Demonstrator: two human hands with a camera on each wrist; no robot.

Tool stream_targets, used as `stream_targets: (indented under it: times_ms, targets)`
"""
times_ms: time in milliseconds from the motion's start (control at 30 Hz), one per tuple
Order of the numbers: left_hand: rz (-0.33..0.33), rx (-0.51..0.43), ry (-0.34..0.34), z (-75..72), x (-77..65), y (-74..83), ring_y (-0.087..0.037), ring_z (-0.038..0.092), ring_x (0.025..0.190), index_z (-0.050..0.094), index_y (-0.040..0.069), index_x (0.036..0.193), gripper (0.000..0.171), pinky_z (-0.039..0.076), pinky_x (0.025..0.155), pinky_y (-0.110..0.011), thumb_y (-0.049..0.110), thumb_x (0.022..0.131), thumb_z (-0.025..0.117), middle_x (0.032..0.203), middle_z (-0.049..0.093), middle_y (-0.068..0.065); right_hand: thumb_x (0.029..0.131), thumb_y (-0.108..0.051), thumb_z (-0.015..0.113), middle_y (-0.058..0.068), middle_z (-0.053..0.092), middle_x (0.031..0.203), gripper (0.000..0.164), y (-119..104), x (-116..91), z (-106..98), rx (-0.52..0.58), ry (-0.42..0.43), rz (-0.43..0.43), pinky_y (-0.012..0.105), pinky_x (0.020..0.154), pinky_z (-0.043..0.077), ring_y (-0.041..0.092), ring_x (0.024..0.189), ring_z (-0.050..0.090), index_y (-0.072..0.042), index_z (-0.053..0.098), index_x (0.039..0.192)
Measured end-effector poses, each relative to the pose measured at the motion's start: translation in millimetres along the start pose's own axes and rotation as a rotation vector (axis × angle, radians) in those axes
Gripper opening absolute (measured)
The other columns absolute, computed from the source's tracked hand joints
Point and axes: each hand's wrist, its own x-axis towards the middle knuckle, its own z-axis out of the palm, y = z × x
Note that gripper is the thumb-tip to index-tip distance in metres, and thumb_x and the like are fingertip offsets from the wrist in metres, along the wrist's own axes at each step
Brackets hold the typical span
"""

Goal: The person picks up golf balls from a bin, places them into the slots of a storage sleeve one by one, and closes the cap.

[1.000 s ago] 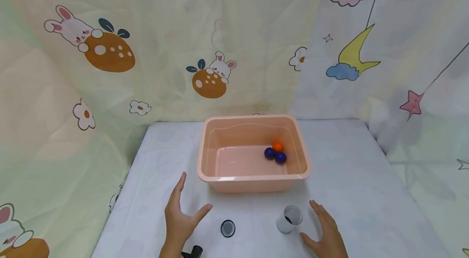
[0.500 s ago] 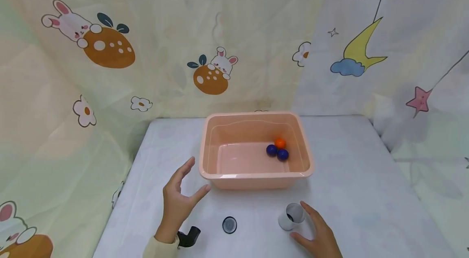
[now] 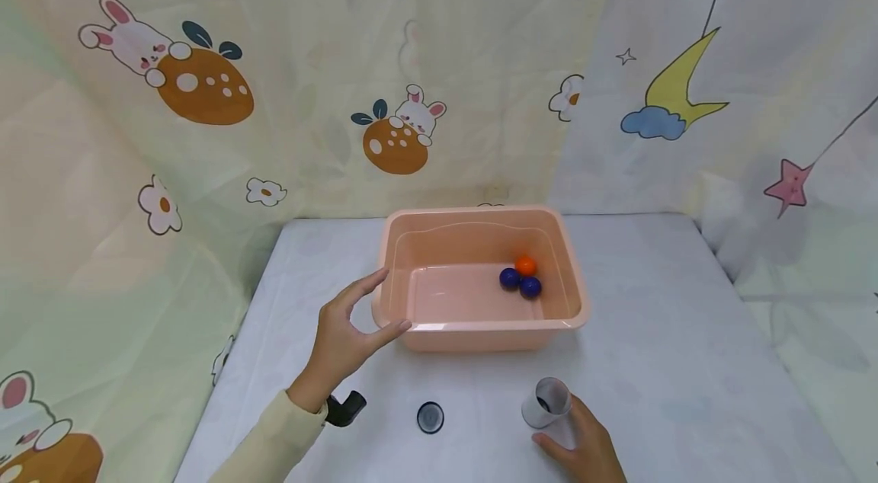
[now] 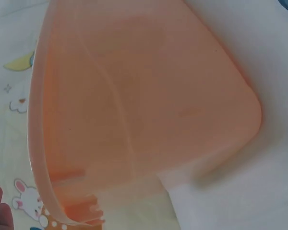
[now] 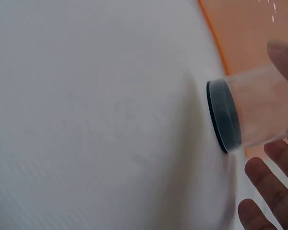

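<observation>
My left hand (image 3: 343,334) is at the near left corner of a pink plastic basin (image 3: 494,326), thumb and fingers spread apart and nothing between them. Two of its fingertips show in the left wrist view, beside the basin wall (image 4: 149,105). My right hand (image 3: 586,445) is around the right side of a clear cylindrical container (image 3: 542,411), which stands on the table with its mouth up. In the right wrist view, thumb and fingers lie on either side of the container (image 5: 264,110), which has a dark base; firm contact is not visible.
Inside the basin, two dark blue balls (image 3: 520,283) and an orange ball (image 3: 526,265) lie together at the right. A round dark-rimmed lid (image 3: 430,417) lies on the white-covered table (image 3: 658,331). Printed cloth (image 3: 309,49) hangs behind. A black device (image 3: 346,408) sits at my left wrist.
My left hand has moved forward and right, up to the basin's corner. My right hand has moved left, from beside the clear container to around it. The view has tilted slightly down.
</observation>
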Motion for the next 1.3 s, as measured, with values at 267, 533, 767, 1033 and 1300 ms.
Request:
stream_targets:
  times_ms: [267, 533, 767, 1033, 1300]
  targets:
    - [0.036, 0.0, -0.137, 5.7, 23.6, 1.1, -0.035, 0.064, 0.135, 0.065, 0.0, 0.145, 0.077, 0.053, 0.111, -0.058, 0.011, 0.077, 0.1, 0.143, 0.069, -0.015, 0.071, -0.019, 0.102, 0.02, 0.076, 0.123, 0.078, -1.8, 0.1, 9.1, 0.007, 0.021, 0.034, 0.059, 0.097, 0.059, 0.043, 0.113, 0.073, 0.011, 0.067, 0.133]
    - [0.076, 0.035, -0.23, 11.8, 44.4, 7.8, -0.036, 0.066, 0.133, 0.065, 0.0, 0.146, 0.077, 0.054, 0.109, -0.058, 0.017, 0.079, 0.099, 0.143, 0.069, -0.017, 0.076, -0.017, 0.099, 0.028, 0.073, 0.128, 0.079, -5.4, 1.0, 11.1, 0.027, -0.003, 0.083, 0.064, 0.1, 0.055, 0.047, 0.117, 0.072, 0.012, 0.061, 0.139]
    - [0.053, 0.03, -0.316, 13.2, 64.3, 13.9, -0.034, 0.064, 0.136, 0.063, 0.002, 0.15, 0.08, 0.053, 0.111, -0.057, 0.022, 0.081, 0.098, 0.147, 0.067, -0.014, 0.081, -0.019, 0.097, 0.029, 0.073, 0.126, 0.074, -6.9, 0.4, 13.2, 0.044, -0.004, 0.153, 0.066, 0.1, 0.055, 0.048, 0.116, 0.072, 0.009, 0.059, 0.138]
    - [0.069, 0.038, -0.382, 19.2, 87.5, 16.6, -0.033, 0.065, 0.134, 0.061, 0.002, 0.151, 0.081, 0.054, 0.111, -0.055, 0.025, 0.083, 0.097, 0.151, 0.065, -0.012, 0.081, -0.019, 0.096, 0.027, 0.075, 0.122, 0.069, -6.2, -0.7, 15.0, 0.032, 0.025, 0.154, 0.065, 0.098, 0.056, 0.047, 0.113, 0.073, 0.01, 0.062, 0.134]
    - [0.051, 0.058, -0.462, 26.3, 107.1, 18.2, -0.032, 0.062, 0.139, 0.061, 0.002, 0.152, 0.081, 0.052, 0.114, -0.053, 0.029, 0.085, 0.096, 0.151, 0.064, -0.012, 0.081, -0.019, 0.096, 0.028, 0.074, 0.124, 0.07, -6.5, 0.6, 14.4, 0.028, 0.014, 0.167, 0.065, 0.101, 0.055, 0.046, 0.116, 0.072, 0.01, 0.061, 0.134]
